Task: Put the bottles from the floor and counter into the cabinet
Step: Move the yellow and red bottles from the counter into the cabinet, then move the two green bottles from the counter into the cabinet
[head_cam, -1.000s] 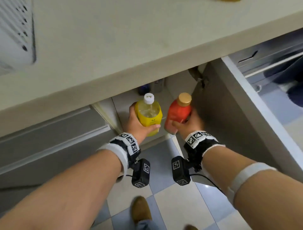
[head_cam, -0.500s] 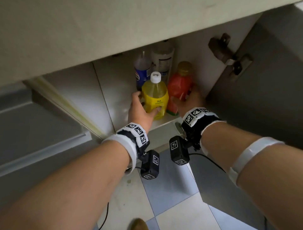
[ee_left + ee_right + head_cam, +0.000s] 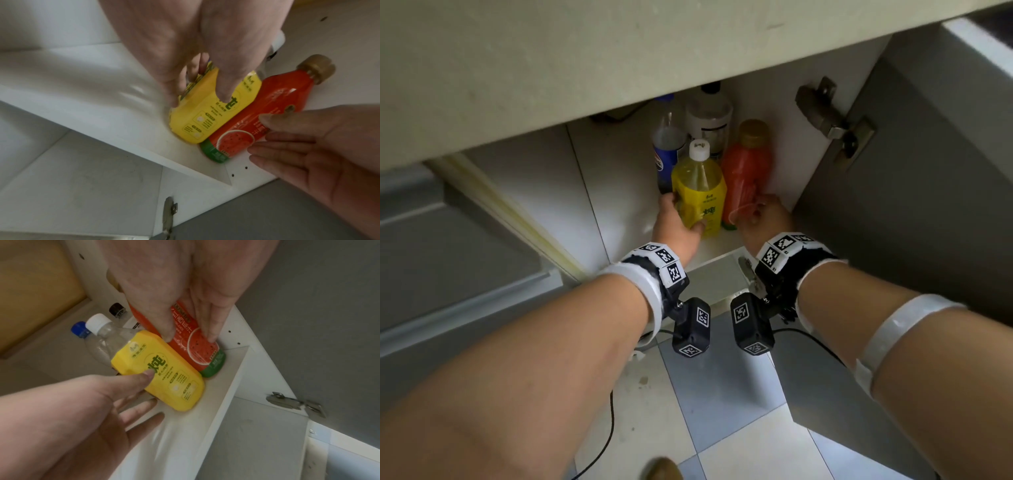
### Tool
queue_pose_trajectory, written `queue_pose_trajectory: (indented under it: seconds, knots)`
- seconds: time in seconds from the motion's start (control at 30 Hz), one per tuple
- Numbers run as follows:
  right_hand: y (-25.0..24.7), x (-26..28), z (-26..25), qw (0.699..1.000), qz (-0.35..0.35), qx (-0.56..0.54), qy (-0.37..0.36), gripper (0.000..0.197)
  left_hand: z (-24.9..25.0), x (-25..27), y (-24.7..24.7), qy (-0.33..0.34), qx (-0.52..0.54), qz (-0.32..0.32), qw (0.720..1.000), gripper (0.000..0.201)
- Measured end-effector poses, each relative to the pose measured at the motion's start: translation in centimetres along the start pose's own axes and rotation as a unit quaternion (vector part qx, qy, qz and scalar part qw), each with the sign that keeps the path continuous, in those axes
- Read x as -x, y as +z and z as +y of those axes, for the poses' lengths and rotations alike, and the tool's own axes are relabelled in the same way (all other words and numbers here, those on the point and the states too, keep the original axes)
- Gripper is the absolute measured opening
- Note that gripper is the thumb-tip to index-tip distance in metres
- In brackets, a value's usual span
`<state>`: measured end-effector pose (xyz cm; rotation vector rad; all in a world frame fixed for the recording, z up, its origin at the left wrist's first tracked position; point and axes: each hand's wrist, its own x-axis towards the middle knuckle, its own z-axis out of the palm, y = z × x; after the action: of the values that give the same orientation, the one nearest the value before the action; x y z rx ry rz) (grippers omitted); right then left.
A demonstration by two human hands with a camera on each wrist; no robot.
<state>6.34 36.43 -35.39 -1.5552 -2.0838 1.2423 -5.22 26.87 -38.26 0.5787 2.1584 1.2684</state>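
Under the pale countertop (image 3: 585, 68), the open white cabinet (image 3: 619, 178) has its grey door (image 3: 928, 222) swung out to the right on a metal hinge (image 3: 825, 113). On the cabinet floor near the front edge stand two upright bottles, touching side by side: a yellow-labelled clear plastic bottle with a white cap (image 3: 700, 192) on the left and a red watermelon-juice bottle with a gold cap (image 3: 746, 168) on the right. Behind them are a blue-capped clear bottle (image 3: 666, 147) and a black-capped white bottle (image 3: 710, 120). The left hand (image 3: 676, 226) grips the yellow bottle, thumb on its front label and fingers round its far side. The right hand (image 3: 763, 219) has loosened, fingers nearly straight, fingertips (image 3: 211, 335) lightly touching the red bottle's label.
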Motion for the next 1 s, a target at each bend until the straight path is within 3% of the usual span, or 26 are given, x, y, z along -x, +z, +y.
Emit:
queue_pose_trajectory:
  seconds: [0.13, 0.27, 0.43, 0.57, 0.7, 0.77, 0.87, 0.93, 1.0]
  knots:
    - [-1.8, 4.6, -0.7, 0.999, 0.010, 0.005, -0.038, 0.026, 2.0, 4.3, -2.0, -0.008, -0.092, -0.007, 0.996, 0.059]
    - [-6.9, 11.3, -4.7, 0.990, -0.021, 0.129, -0.061, 0.020, 6.6, 11.4, -5.6, -0.008, -0.196, -0.058, 0.979, 0.036]
    - [-17.1, 20.4, -12.3, 0.927, -0.118, 0.323, -0.148, 0.023, 16.8, 21.0, -10.7, 0.050, -0.292, -0.102, 0.950, 0.026]
    - [-25.9, 24.9, -18.6, 0.872, -0.102, 0.408, -0.251, 0.026, 26.9, 26.7, -13.6, 0.132, -0.386, -0.089, 0.909, 0.026]
    - [-33.4, 25.9, -23.8, 0.841, -0.055, 0.461, -0.279, 0.031, 35.5, 28.8, -15.6, 0.192, -0.447, -0.043, 0.873, 0.026]
    - [-36.2, 24.6, -25.7, 0.846, -0.030, 0.457, -0.272, 0.033, 39.0, 28.2, -16.2, 0.213, -0.492, -0.012, 0.844, 0.028]
    - [-38.6, 21.5, -27.5, 0.875, 0.006, 0.421, -0.237, 0.045, 42.7, 25.8, -16.7, 0.215, -0.521, 0.024, 0.825, 0.035]
    - [-39.1, 18.9, -28.5, 0.909, 0.020, 0.370, -0.189, 0.059, 44.3, 23.0, -16.5, 0.210, -0.522, 0.041, 0.826, 0.044]
    - [-38.8, 15.8, -29.2, 0.945, 0.032, 0.296, -0.133, 0.068, 45.2, 19.4, -15.9, 0.182, -0.502, 0.049, 0.844, 0.060]
